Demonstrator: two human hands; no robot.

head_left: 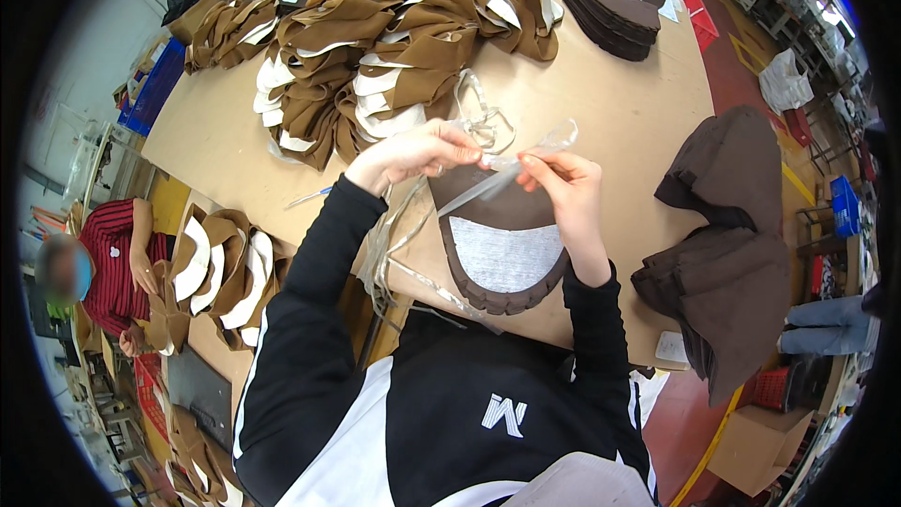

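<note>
Both of my hands are raised over the table, pinching a thin translucent plastic strip [483, 190] between them. My left hand [418, 155] grips it with thumb and fingertips. My right hand [568, 190] pinches it a little farther right, where a loop of it sticks up past the fingers. One loose end slants down to the left. Under the hands lies a dark brown rounded stack of fabric pieces [488, 205] with a pale grey curved patch [504, 252] on top. Long pale strips [399, 258] hang over the table edge by my left forearm.
Brown pieces with white patches [375, 47] are heaped at the far left of the table [601, 122]. A dark stack [612, 21] sits far right; large dark brown pieces [723, 253] overhang the right edge. A person in a striped top [114, 258] works at the left.
</note>
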